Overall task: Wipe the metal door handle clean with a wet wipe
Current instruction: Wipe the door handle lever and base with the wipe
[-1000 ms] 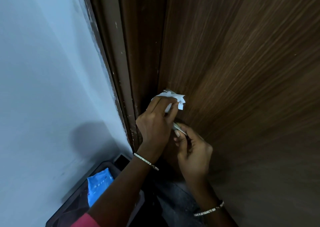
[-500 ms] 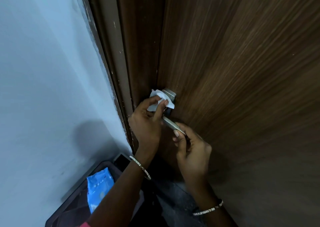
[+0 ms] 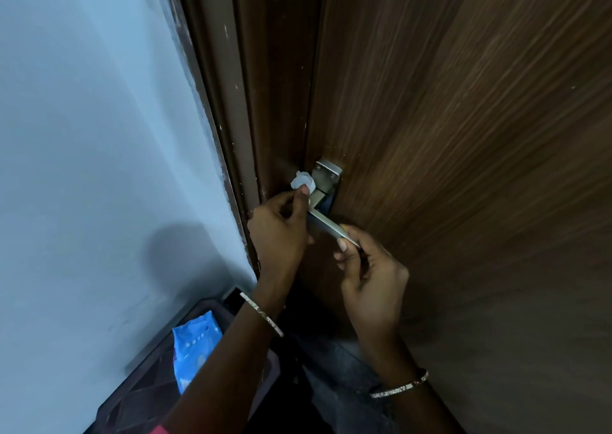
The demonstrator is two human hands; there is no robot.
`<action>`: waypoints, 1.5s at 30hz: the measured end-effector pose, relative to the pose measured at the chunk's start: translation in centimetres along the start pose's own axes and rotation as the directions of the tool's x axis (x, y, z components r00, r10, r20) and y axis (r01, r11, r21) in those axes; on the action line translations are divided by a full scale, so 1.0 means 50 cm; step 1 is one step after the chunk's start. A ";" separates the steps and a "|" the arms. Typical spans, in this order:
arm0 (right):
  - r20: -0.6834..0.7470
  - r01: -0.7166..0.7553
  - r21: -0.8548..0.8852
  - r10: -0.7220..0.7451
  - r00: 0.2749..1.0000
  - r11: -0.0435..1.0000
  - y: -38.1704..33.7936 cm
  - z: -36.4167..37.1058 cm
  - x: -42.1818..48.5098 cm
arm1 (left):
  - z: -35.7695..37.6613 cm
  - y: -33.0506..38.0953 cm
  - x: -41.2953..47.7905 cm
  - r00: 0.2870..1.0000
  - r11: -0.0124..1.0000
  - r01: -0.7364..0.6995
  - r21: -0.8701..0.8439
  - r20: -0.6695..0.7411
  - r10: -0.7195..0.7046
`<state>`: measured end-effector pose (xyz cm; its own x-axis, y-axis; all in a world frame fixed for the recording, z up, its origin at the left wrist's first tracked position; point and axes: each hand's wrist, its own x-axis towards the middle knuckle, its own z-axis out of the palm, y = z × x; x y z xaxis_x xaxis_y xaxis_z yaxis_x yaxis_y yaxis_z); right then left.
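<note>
With left hand [image 3: 281, 231] raised, pinches a balled wet wipe [image 3: 302, 181] between thumb and fingertips at the neck of the metal door handle [image 3: 326, 223], just beside its screwed back plate [image 3: 326, 175]. With right hand [image 3: 371, 274], fingers curled, nips the lever's free end. Wears a bangle [image 3: 261, 314] on each wrist. Low left by the pale wall [image 3: 82, 135], a blue wipes pack [image 3: 195, 344] in a dark tray [image 3: 142, 387].

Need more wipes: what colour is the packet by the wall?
Light blue with white markings; the packet shows in the head view.
</note>
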<state>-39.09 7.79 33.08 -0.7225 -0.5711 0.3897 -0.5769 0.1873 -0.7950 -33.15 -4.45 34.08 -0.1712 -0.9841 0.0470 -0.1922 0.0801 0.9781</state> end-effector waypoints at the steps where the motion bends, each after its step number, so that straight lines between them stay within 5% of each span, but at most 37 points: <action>1: 0.002 -0.005 0.004 0.005 1.000 1.000 0.000 0.000 0.000 | -0.002 0.001 -0.003 0.997 0.996 0.071 -0.060 0.013 -0.070; 6: 0.029 0.006 -0.033 -0.005 1.000 0.999 -0.003 -0.005 0.000 | -0.010 0.005 -0.011 0.912 0.864 0.403 -0.301 0.047 -0.408; 11: 0.029 0.011 -0.031 -0.010 1.000 0.999 -0.008 -0.006 0.000 | -0.025 0.000 -0.035 0.960 0.930 0.260 -0.259 -0.030 -0.277; 17: 0.020 0.003 -0.019 -0.003 1.000 1.000 -0.013 -0.006 0.002 | -0.003 0.014 0.000 0.993 0.995 0.096 -0.012 0.068 -0.095; 21: 0.034 0.014 -0.056 -0.012 0.999 0.998 -0.014 -0.007 0.001 | -0.016 0.008 -0.014 0.996 0.996 0.086 -0.032 -0.017 -0.087; 24: 0.031 0.016 -0.050 -0.015 0.999 0.999 -0.012 -0.007 0.001 | -0.021 0.001 -0.033 0.974 0.970 0.200 -0.137 -0.083 -0.212; 26: 0.038 0.011 -0.034 -0.010 0.999 0.999 -0.009 -0.008 0.001 | -0.020 0.001 -0.042 0.902 0.869 0.392 -0.301 -0.061 -0.428; 29: 0.030 -0.008 0.006 0.008 1.000 1.000 -0.005 -0.009 0.002 | -0.019 0.005 -0.043 0.687 0.525 0.684 -0.507 0.204 -0.698; 32: 0.015 -0.043 0.046 0.042 0.999 0.998 0.003 -0.006 0.004 | -0.009 0.003 -0.050 0.593 0.278 0.779 -0.562 0.516 -0.618; 35: 0.038 -0.077 0.146 0.072 0.997 0.986 0.007 -0.006 0.005 | 0.009 -0.002 -0.065 0.542 0.183 0.829 -0.529 0.676 -0.499; 38: 0.131 -0.268 0.401 0.234 0.963 0.876 0.012 -0.009 0.012 | 0.016 -0.009 -0.078 0.537 0.146 0.836 -0.530 0.729 -0.425; 41: 0.299 -0.540 0.655 0.474 0.828 0.528 0.006 -0.012 0.025 | 0.013 -0.019 -0.080 0.535 0.128 0.838 -0.531 0.752 -0.385; 43: 0.442 -0.644 0.680 0.505 0.741 0.350 0.004 -0.011 0.034 | 0.011 -0.023 -0.082 0.526 0.096 0.843 -0.530 0.771 -0.359; 45: 0.543 -0.691 0.663 0.450 0.709 0.289 -0.002 -0.011 0.048 | 0.008 -0.026 -0.085 0.530 0.094 0.839 -0.535 0.769 -0.358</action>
<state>-40.97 6.85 34.35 -0.5653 -0.7544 -0.3337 0.5851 -0.0815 -0.8069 -32.58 -0.32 32.53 -0.7647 -0.4287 -0.4810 0.3558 -0.9033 0.2395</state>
